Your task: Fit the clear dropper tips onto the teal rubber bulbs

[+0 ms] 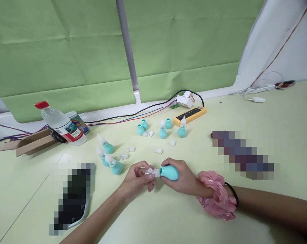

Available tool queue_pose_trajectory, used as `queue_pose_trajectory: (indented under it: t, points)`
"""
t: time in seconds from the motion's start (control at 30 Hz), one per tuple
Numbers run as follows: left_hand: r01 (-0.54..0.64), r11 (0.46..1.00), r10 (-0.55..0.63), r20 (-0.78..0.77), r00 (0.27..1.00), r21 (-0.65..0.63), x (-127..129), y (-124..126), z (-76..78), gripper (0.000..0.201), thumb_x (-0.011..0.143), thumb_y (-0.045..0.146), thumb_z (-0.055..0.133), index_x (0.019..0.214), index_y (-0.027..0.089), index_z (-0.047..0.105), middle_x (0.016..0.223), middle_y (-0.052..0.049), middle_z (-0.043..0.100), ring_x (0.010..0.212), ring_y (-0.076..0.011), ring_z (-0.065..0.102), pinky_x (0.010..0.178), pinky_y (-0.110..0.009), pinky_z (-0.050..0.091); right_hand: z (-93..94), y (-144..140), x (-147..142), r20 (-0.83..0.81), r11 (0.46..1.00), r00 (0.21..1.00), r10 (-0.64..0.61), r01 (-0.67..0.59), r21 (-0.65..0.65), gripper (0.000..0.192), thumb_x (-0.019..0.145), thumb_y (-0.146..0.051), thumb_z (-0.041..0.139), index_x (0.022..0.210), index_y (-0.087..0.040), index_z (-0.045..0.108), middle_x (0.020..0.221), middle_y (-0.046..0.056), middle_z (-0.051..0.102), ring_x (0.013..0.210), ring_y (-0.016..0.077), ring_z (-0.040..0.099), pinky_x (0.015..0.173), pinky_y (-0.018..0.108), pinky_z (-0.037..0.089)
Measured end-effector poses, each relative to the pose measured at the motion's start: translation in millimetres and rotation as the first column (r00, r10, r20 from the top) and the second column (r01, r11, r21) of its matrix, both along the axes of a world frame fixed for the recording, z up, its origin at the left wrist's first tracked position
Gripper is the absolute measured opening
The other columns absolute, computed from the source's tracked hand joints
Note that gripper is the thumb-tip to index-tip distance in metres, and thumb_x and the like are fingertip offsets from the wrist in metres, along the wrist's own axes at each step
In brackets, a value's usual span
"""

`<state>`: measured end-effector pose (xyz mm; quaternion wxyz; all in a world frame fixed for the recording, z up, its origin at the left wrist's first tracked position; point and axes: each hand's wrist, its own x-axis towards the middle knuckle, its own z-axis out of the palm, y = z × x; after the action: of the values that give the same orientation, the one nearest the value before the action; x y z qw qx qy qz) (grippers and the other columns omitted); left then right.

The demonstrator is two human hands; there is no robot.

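Observation:
My right hand (pixel 185 178) grips a teal rubber bulb (pixel 169 172) lying sideways just above the pale green table (pixel 245 118). My left hand (pixel 138 178) pinches the clear plastic tip (pixel 151 172) at the bulb's neck. A pink scrunchie (pixel 216 196) and a black band sit on my right wrist. To the left lie three bulbs with clear tips fitted (pixel 110 157). Further back stand several more teal bulbs (pixel 163 128), some without tips. Loose clear tips (pixel 158 150) are scattered between them.
A water bottle (pixel 59 125) lies on its side at the back left by a can and flat cardboard (pixel 31 144). A yellow power strip (pixel 191 114) with cables sits at the back. Blurred patches cover items at front left (pixel 73 198) and right (pixel 242 154).

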<state>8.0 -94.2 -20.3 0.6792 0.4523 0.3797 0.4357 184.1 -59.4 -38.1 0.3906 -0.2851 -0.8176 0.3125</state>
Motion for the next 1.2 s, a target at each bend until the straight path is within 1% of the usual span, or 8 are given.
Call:
queue_pose_trajectory:
  t: [0.1,0.3,0.47,0.53,0.73,0.87,1.07,1.2]
  points:
    - [0.021,0.998,-0.012,-0.139,0.99,0.065,0,-1,4.0,0.021,0.068,0.029,0.061,0.073,0.012,0.05,0.06,-0.003,0.058,0.047,-0.0112,0.052,0.047,-0.026,0.041,-3.3,2,0,0.046,0.997,0.999,-0.028,0.025,0.074,0.012,0.065,-0.015,0.051,0.076,-0.017,0.047,0.064,-0.002,0.053,0.055,0.0086,0.047,0.053,0.019,0.036]
    - [-0.103,0.969,0.167,-0.288,0.943,0.224,8,-6,6.8,0.017,0.07,0.028,0.058,0.073,0.012,0.053,0.061,-0.001,0.054,0.056,-0.0096,0.048,0.052,-0.022,0.037,-9.7,6,2,0.12,0.945,0.992,-0.044,0.002,0.327,0.013,0.068,-0.013,0.046,0.08,-0.017,0.046,0.065,-0.001,0.052,0.054,0.0091,0.047,0.048,0.019,0.033]
    - [-0.185,0.977,0.207,-0.245,0.947,0.109,18,-12,6.8,0.021,0.073,0.033,0.055,0.07,0.014,0.047,0.058,0.0,0.052,0.052,-0.0087,0.045,0.049,-0.022,0.036,-12.1,6,2,0.208,0.827,0.966,-0.154,0.011,0.561,0.011,0.072,-0.012,0.041,0.08,-0.016,0.047,0.063,0.0,0.048,0.05,0.0099,0.043,0.043,0.021,0.029]
    - [-0.196,0.977,0.21,-0.25,0.945,0.079,20,-14,6.5,0.022,0.073,0.034,0.054,0.07,0.014,0.045,0.056,0.0,0.052,0.05,-0.0079,0.043,0.048,-0.021,0.034,-11.5,4,2,0.215,0.827,0.963,-0.165,0.016,0.562,0.011,0.071,-0.011,0.04,0.079,-0.015,0.047,0.062,0.001,0.048,0.049,0.0101,0.043,0.043,0.021,0.029]
    - [-0.157,0.972,0.201,-0.275,0.94,0.173,21,-17,3.6,0.02,0.071,0.029,0.057,0.068,0.014,0.045,0.057,0.001,0.05,0.053,-0.0083,0.043,0.048,-0.021,0.034,-8.1,1,1,0.095,0.967,0.995,-0.003,-0.022,0.255,0.016,0.062,-0.01,0.046,0.076,-0.017,0.045,0.064,-0.001,0.052,0.055,0.0095,0.047,0.049,0.02,0.034]
    - [-0.119,0.966,0.18,-0.269,0.946,0.228,18,-18,0.9,0.017,0.071,0.025,0.058,0.068,0.014,0.045,0.062,0.001,0.049,0.055,-0.0076,0.042,0.051,-0.021,0.035,-2.0,-1,1,0.041,0.996,0.995,0.087,-0.085,-0.033,0.015,0.058,-0.008,0.049,0.069,-0.017,0.045,0.056,-0.004,0.047,0.048,0.0066,0.04,0.047,0.018,0.032]
    - [-0.026,0.936,0.185,-0.428,0.885,0.351,13,-20,-0.3,0.013,0.072,0.025,0.056,0.071,0.015,0.048,0.066,-0.001,0.053,0.06,-0.0102,0.045,0.058,-0.023,0.038,6.8,4,3,0.015,0.865,0.956,0.293,-0.258,-0.43,0.01,0.059,-0.011,0.055,0.066,-0.014,0.048,0.058,-0.005,0.043,0.052,0.0056,0.038,0.045,0.016,0.031]
    - [0.061,0.89,0.234,-0.567,0.79,0.451,11,-20,0.5,0.01,0.073,0.025,0.055,0.074,0.015,0.052,0.067,-0.003,0.056,0.062,-0.0124,0.048,0.059,-0.024,0.039,8.6,8,3,-0.018,0.802,0.928,0.371,-0.33,-0.497,0.014,0.06,-0.017,0.06,0.069,-0.014,0.05,0.06,-0.004,0.043,0.055,0.0062,0.039,0.048,0.016,0.034]
